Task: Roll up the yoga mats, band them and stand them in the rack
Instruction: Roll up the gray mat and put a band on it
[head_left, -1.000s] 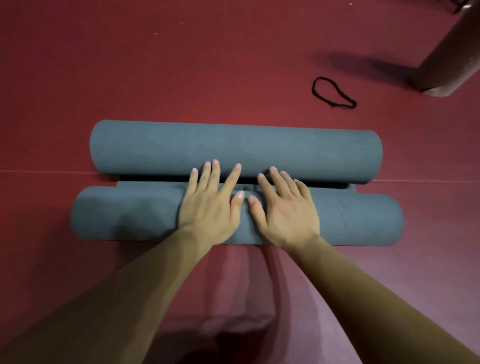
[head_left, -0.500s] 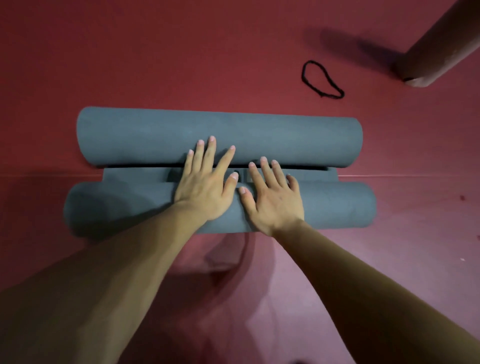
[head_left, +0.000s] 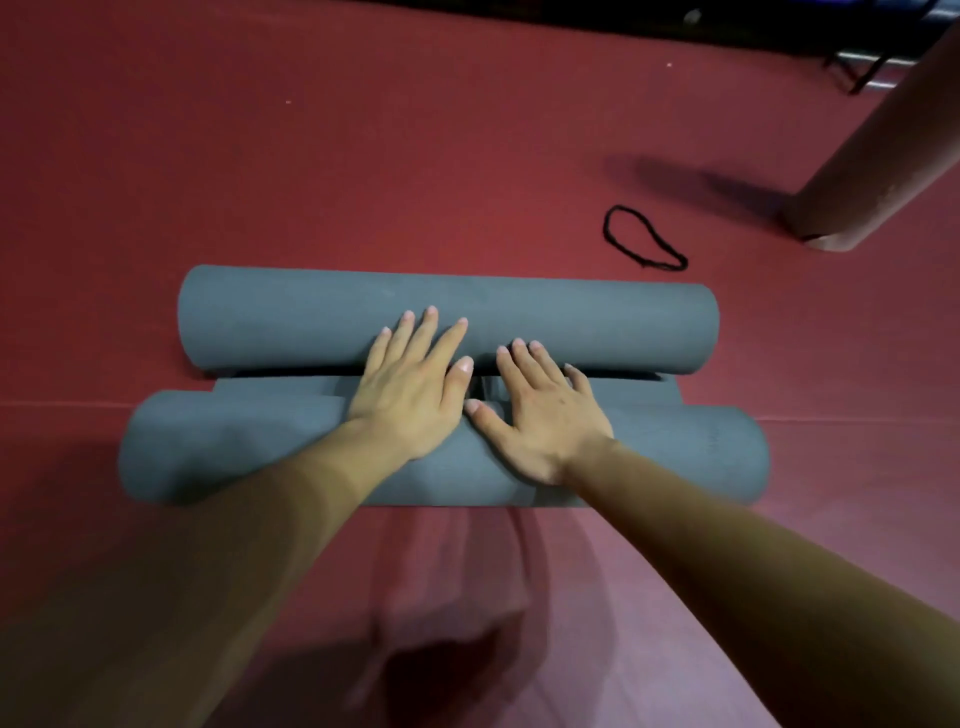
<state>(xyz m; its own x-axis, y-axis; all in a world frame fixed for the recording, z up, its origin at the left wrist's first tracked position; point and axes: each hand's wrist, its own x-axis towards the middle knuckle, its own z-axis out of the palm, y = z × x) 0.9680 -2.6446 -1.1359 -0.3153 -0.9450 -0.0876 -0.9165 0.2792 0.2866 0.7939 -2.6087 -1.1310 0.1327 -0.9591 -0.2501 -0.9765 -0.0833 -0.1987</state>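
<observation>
- Yoga mat, grey, centre of the frame: far roll (head_left: 311, 312) and near roll (head_left: 208, 447) lie parallel on the floor, running left to right, with a narrow flat strip (head_left: 623, 387) of the same grey showing between them. I cannot tell whether they are one mat or two.
- Left hand (head_left: 410, 395): grip spread, fingers straight and fanned. The palm lies on the near roll and the fingertips reach onto the far roll.
- Right hand (head_left: 540, 421): grip spread, fingers straight. The palm lies on the near roll, just beside the left hand, and the fingertips touch the lower edge of the far roll.
- Band (head_left: 644, 239), black, a loose closed loop: lies on the floor in the upper right of the frame, apart from both rolls.
- Cylinder (head_left: 872, 171), brownish, tilted: stands on the floor at the upper right edge, beyond the band. What it is cannot be told.
- Floor (head_left: 363, 156), dark red: carries all of the above, with a thin pale line crossing it level with the near roll.
</observation>
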